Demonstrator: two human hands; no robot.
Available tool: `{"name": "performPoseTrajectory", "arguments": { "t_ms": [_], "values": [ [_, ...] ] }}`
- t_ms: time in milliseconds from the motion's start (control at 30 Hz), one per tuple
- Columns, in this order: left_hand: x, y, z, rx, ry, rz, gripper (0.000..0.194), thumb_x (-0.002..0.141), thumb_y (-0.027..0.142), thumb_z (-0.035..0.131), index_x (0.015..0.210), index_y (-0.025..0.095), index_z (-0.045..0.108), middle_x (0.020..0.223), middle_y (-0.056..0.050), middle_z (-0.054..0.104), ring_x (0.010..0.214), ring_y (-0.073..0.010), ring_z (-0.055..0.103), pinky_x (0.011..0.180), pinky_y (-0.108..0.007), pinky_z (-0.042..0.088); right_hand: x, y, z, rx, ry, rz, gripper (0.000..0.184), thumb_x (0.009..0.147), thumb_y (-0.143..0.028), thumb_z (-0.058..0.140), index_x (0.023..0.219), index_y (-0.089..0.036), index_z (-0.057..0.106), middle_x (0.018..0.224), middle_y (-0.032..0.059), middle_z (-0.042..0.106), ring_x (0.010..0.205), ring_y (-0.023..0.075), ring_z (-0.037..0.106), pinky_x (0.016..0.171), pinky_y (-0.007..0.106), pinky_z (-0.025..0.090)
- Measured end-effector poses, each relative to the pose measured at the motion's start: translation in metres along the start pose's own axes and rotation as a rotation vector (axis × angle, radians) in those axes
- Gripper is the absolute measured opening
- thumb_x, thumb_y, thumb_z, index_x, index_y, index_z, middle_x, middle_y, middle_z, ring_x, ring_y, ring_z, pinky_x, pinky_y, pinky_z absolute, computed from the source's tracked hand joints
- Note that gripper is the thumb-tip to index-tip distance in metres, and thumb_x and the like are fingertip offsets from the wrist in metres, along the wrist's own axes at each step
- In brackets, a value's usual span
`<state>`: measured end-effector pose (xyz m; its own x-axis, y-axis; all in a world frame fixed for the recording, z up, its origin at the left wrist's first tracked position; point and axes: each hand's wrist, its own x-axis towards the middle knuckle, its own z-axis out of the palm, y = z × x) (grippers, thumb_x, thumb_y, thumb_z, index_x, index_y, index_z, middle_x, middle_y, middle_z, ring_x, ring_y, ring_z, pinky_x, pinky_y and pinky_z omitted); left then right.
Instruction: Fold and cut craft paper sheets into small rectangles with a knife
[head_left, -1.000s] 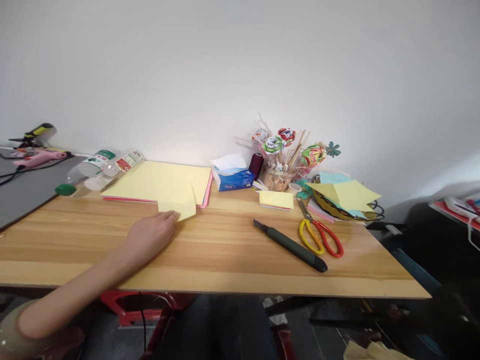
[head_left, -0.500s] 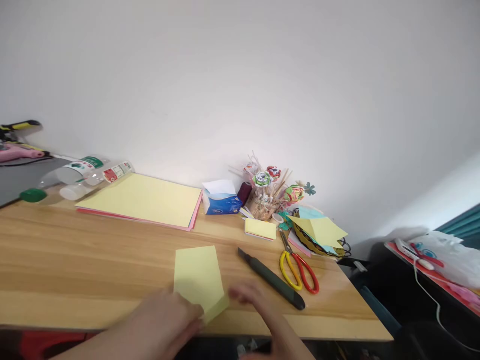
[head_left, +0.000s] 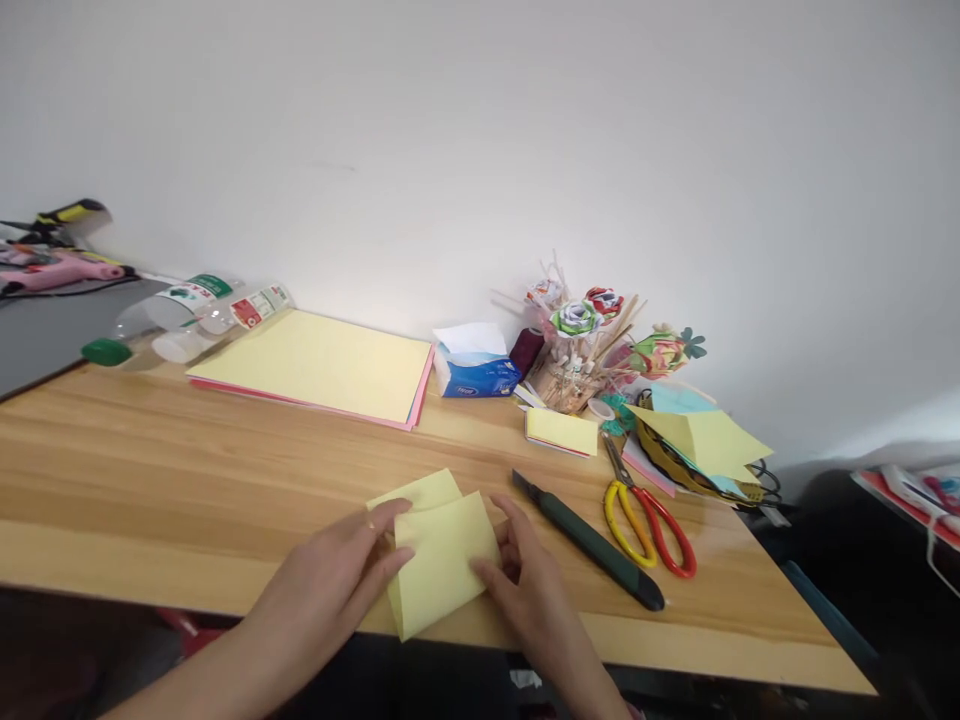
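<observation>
A sheet of yellow paper (head_left: pixel 446 570), bent over on itself, is held between my two hands at the table's front edge. My left hand (head_left: pixel 352 560) grips its left side, with thumb and index finger at the edge. On the right side my right hand (head_left: pixel 521 570) pinches the paper, thumb in front and fingers behind. The folded flap leans up, and part of the back layer shows above it. To the right of my right hand lie a dark green utility knife (head_left: pixel 592 545) and scissors (head_left: pixel 649 520) with yellow and red handles.
Behind are a stack of coloured paper (head_left: pixel 322 360), a tissue pack (head_left: pixel 476 365), a small pad of yellow slips (head_left: pixel 561 432) and a holder with paper flowers (head_left: pixel 577 350). Plastic bottles (head_left: pixel 187 305) lie at left. A basket with papers (head_left: pixel 697 445) stands at right.
The yellow paper, lying mostly flat before, is now folded over and lifted toward me. My right hand has closed on its right side. The view has shifted, so the table things appear further right.
</observation>
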<state>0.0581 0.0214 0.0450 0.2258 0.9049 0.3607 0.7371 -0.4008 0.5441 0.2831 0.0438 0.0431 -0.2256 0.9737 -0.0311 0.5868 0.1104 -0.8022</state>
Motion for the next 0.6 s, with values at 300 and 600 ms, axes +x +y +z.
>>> {"name": "performPoseTrajectory", "arguments": {
  "t_ms": [300, 600],
  "values": [
    [-0.013, -0.005, 0.000, 0.299, 0.274, 0.304, 0.026, 0.097, 0.021, 0.032, 0.100, 0.016, 0.057, 0.090, -0.003, 0.071, 0.088, -0.0160, 0.067, 0.074, -0.025, 0.055, 0.014, -0.019, 0.001, -0.167, 0.017, -0.104, 0.009, 0.085, -0.024, 0.043, 0.091, -0.022, 0.050, 0.083, 0.0019, 0.060, 0.075, 0.0164, 0.057, 0.069, 0.029, 0.044],
    [-0.027, -0.025, 0.004, 0.497, 0.121, 0.281, 0.040, 0.086, 0.005, 0.035, 0.121, 0.012, 0.052, 0.111, -0.003, 0.067, 0.095, -0.0146, 0.062, 0.069, -0.016, 0.052, 0.032, -0.025, 0.000, -0.266, 0.000, -0.174, 0.013, 0.086, -0.016, 0.043, 0.078, -0.022, 0.050, 0.077, 0.0011, 0.056, 0.073, 0.0150, 0.056, 0.065, 0.026, 0.043]
  ]
}}
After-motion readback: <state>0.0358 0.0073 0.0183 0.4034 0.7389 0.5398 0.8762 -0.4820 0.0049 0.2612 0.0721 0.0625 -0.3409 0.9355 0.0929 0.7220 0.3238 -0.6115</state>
